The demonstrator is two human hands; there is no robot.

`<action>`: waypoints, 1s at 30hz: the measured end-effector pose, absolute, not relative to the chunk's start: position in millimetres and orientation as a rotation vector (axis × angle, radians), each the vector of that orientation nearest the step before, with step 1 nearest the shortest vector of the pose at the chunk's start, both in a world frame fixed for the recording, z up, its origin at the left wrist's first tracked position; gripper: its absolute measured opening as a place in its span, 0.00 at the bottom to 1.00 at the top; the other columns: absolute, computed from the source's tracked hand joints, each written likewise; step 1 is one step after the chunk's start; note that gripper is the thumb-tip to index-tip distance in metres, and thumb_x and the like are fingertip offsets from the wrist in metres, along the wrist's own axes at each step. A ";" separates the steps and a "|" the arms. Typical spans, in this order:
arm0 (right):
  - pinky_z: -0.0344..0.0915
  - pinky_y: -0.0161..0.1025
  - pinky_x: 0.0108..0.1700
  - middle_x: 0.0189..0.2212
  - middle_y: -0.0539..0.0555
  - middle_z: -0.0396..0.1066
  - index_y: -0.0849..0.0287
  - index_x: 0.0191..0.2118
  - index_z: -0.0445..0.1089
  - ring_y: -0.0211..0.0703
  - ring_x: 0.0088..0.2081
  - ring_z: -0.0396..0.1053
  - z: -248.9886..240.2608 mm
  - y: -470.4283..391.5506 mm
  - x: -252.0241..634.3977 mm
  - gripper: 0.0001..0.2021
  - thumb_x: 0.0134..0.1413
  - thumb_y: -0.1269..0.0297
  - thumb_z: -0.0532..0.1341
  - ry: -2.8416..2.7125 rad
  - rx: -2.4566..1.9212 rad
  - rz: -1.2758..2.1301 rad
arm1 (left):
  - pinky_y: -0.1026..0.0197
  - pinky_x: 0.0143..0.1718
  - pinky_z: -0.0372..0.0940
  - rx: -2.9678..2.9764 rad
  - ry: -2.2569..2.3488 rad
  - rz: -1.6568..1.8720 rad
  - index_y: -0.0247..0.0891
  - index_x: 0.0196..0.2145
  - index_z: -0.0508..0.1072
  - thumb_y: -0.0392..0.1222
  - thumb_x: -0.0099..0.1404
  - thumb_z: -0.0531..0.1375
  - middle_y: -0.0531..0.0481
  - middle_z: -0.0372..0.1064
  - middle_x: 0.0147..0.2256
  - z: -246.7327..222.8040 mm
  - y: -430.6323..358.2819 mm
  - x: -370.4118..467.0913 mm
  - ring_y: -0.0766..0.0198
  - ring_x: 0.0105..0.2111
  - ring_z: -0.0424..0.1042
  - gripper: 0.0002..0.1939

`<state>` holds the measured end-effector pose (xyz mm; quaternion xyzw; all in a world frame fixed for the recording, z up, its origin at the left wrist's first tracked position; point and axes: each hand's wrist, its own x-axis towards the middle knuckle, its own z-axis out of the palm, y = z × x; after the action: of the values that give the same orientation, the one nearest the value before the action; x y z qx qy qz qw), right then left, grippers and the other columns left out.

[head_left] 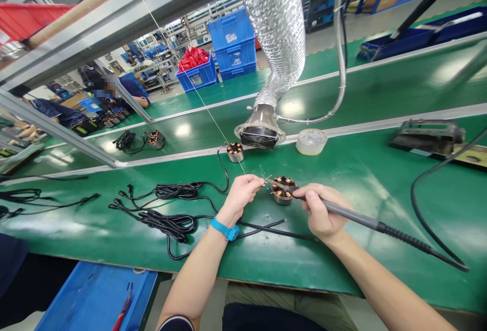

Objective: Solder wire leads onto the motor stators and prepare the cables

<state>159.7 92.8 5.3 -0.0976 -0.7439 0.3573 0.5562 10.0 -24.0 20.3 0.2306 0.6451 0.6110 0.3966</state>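
Observation:
My right hand [325, 212] grips a soldering iron [353, 215], its tip pointing left over a round motor stator [282, 198] with copper windings. My left hand [240, 195], with a blue wrist strap [224, 228], is closed in a pinch just left of that stator. A thin solder wire [213, 118] runs down from the overhead frame into the left fingers. Fine wire ends show between the fingertips and the iron's tip; whether they touch is too small to tell. Behind, a second stator [235, 152] with a black cable stands by the rail.
Coiled black cables [167, 222] lie to the left. A fume duct [262, 118] hangs behind the work, beside a tape roll [312, 142]. The iron's stand [429, 136] is at right. A blue drawer [95, 295] holds pliers below. Two people sit across at the far left.

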 end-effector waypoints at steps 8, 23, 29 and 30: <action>0.69 0.36 0.29 0.20 0.49 0.70 0.55 0.28 0.75 0.39 0.25 0.72 0.2 93.5 160.2 0.13 0.60 0.67 0.56 -1.705 -0.272 0.864 | 0.66 0.19 0.35 0.578 1.681 1.530 0.33 0.27 0.67 0.49 0.58 0.63 0.60 0.45 0.21 22.9 -24.7 12.8 0.76 0.18 0.41 0.15; 0.67 0.35 0.28 0.19 0.48 0.69 0.56 0.28 0.74 0.38 0.23 0.71 2.7 92.9 159.3 0.13 0.61 0.68 0.56 -1.692 -0.245 0.854 | 0.66 0.19 0.35 0.579 1.699 1.527 0.33 0.28 0.68 0.49 0.58 0.63 0.60 0.45 0.20 23.6 -23.9 13.1 0.76 0.18 0.41 0.15; 0.67 0.36 0.28 0.18 0.47 0.67 0.56 0.33 0.76 0.37 0.21 0.68 0.8 92.2 157.9 0.11 0.62 0.68 0.55 -1.700 -0.244 0.864 | 0.66 0.19 0.36 0.579 1.699 1.541 0.33 0.28 0.68 0.49 0.59 0.63 0.60 0.45 0.20 23.3 -23.4 12.8 0.76 0.18 0.42 0.15; 0.68 0.36 0.29 0.19 0.47 0.68 0.55 0.35 0.76 0.37 0.22 0.69 0.9 92.2 156.9 0.11 0.62 0.69 0.56 -1.716 -0.240 0.863 | 0.66 0.19 0.36 0.578 1.693 1.548 0.33 0.28 0.67 0.49 0.59 0.63 0.60 0.45 0.20 23.1 -23.2 12.7 0.76 0.18 0.42 0.15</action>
<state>156.9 92.2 0.9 -0.1019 -0.7301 0.3672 0.5671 12.7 -23.2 23.1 0.2260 0.6624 0.6057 0.3785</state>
